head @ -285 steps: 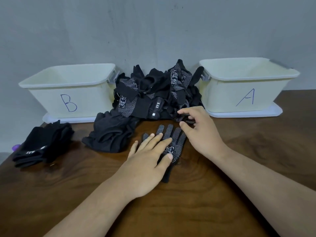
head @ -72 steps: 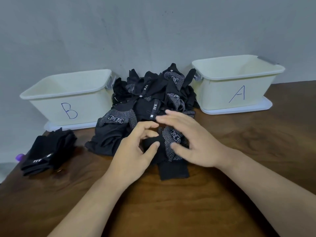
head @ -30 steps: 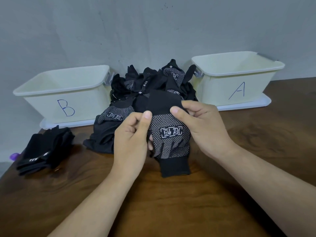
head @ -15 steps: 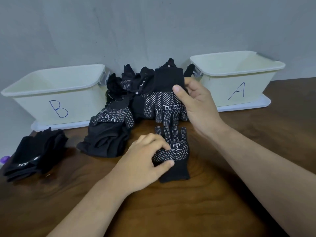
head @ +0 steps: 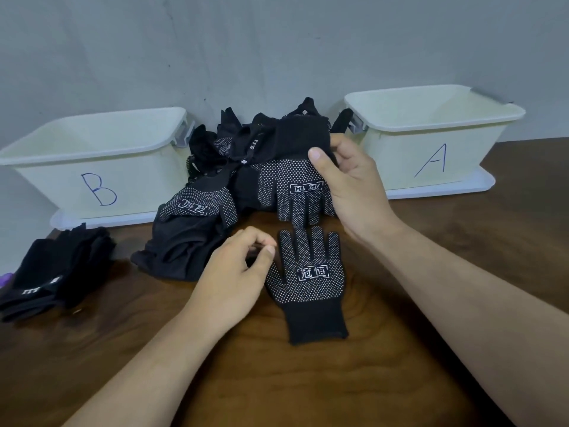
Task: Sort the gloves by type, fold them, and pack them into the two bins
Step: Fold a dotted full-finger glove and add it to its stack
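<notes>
Head view: right hand [head: 348, 186] grips a dotted glove [head: 289, 186] by its cuff, fingers hanging, before the glove pile [head: 215, 161] between bin B [head: 92, 140] and bin A [head: 431, 118] at the bench [head: 508, 229] rear edge. A second dotted glove [head: 311, 288] lies flat mid-bench. Left hand [head: 237, 272], fingers curled, is at its left side; whether it pinches the cloth cannot be told.

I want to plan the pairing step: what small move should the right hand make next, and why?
Probably lower the dotted glove that the right hand holds by its cuff onto the matching glove lying flat nearby, so both can be folded together.
</notes>
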